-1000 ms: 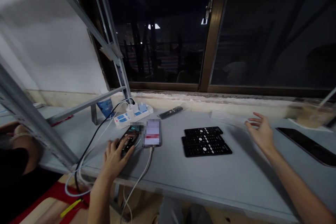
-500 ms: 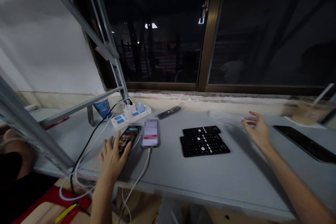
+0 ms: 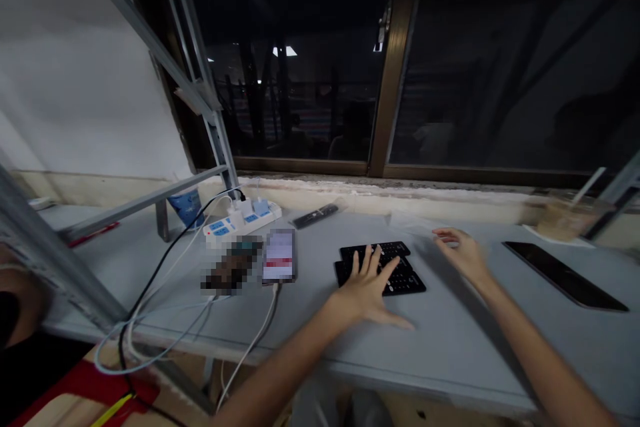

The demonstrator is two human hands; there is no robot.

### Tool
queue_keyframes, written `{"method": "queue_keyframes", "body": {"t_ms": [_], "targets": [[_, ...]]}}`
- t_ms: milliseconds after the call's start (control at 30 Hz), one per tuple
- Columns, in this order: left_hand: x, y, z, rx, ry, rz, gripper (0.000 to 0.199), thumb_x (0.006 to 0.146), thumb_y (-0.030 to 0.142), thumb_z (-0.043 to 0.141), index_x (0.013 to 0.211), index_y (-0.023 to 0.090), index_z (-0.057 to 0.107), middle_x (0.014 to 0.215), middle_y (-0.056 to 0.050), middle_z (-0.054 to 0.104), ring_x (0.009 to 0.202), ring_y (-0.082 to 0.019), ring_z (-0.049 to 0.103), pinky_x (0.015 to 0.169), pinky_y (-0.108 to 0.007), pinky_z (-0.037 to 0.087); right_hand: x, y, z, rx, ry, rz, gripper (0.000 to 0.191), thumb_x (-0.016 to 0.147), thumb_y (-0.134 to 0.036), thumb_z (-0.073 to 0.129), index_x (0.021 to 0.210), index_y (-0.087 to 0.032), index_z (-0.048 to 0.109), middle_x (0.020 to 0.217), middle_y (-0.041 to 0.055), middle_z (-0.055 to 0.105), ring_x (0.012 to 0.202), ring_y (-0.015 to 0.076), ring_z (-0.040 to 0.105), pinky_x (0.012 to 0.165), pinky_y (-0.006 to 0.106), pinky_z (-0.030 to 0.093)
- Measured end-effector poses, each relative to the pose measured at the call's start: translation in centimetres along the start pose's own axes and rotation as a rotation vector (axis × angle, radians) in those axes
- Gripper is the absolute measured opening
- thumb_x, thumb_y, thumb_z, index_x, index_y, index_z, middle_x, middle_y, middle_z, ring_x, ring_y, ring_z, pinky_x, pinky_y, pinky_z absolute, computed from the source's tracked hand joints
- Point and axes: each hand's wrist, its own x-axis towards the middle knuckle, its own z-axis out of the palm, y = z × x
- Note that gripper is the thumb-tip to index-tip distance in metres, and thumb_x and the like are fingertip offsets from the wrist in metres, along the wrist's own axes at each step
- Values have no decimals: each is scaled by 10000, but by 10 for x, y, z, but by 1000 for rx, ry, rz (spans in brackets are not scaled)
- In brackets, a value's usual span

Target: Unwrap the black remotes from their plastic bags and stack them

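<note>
Several black remote controls lie side by side in a group on the grey table. Over them my left hand is spread open, its fingers across the buttons; whether they touch cannot be told. My right hand hovers to the right of the remotes, fingers apart and slightly bent, with nothing visible in it. Just beyond its fingertips lies a clear plastic bag. Another remote in a clear wrapper rests farther back, near the window ledge.
Left of the remotes are a charging phone and a second, blurred phone. A power strip with cables and a blue cup stand behind. At right are a dark tablet-like device and a drink cup. Metal posts frame the left.
My left hand has left the phone at left and moved right, over the remotes. My right hand's fingers are a little more bent. The view has shifted slightly.
</note>
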Motion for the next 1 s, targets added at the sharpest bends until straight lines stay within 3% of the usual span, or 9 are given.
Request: {"method": "queue_keyframes", "body": {"t_ms": [133, 233, 333, 500, 633, 833, 1000], "targets": [[37, -21, 3, 96, -84, -103, 1243, 470, 810, 541, 1428, 222, 11, 1489, -174, -63, 1321, -414, -138, 986, -680, -76, -1, 4, 4, -57, -8, -51, 292, 686, -357, 474, 851, -181, 639, 884, 80, 651, 760, 207, 604, 638, 349, 474], [49, -32, 0, 108, -51, -107, 1150, 509, 842, 466, 1424, 265, 76, 1496, -164, 2, 1339, -404, -75, 991, -678, -56, -1, 9, 5, -167, 16, -124, 294, 689, -332, 469, 887, -191, 635, 913, 79, 642, 864, 229, 594, 763, 393, 463], [56, -40, -3, 134, -8, -63, 1084, 538, 838, 448, 1417, 297, 113, 1499, -139, 60, 1354, -374, -20, 1020, -646, -18, -3, 14, 5, -324, 30, -99, 330, 682, -316, 479, 950, -191, 625, 965, 96, 637, 955, 263, 573, 846, 431, 428], [57, -48, -9, 134, -9, -61, 1063, 556, 841, 424, 1416, 286, 132, 1502, -118, 63, 1363, -341, -13, 1052, -597, 0, -9, 22, 4, -570, -50, 59, 455, 676, -353, 527, 1102, -202, 577, 1103, 129, 603, 1011, 327, 542, 811, 493, 416], [52, -50, -10, 118, 43, -77, 958, 640, 825, 331, 1410, 278, 174, 1501, -99, 99, 1369, -315, 27, 1074, -563, 21, -10, 24, 2, -653, -90, 46, 482, 701, -342, 515, 1161, -198, 538, 1096, 131, 607, 990, 316, 549, 804, 482, 406], [46, -43, -7, 207, 229, -84, 823, 753, 743, 274, 1398, 232, 248, 1483, -134, 166, 1368, -308, 62, 1086, -541, 15, -7, 21, -2, -716, 63, -20, 401, 741, -268, 435, 1117, -191, 551, 1043, 136, 628, 948, 309, 552, 797, 491, 376], [40, -26, 0, 100, 100, -208, 905, 733, 772, 220, 1426, 197, 129, 1496, -144, 41, 1356, -338, -69, 1050, -614, -31, -4, 24, -7, -716, 133, -39, 363, 744, -184, 404, 1064, -201, 577, 797, 80, 676, 760, 245, 592, 842, 469, 323]]}}
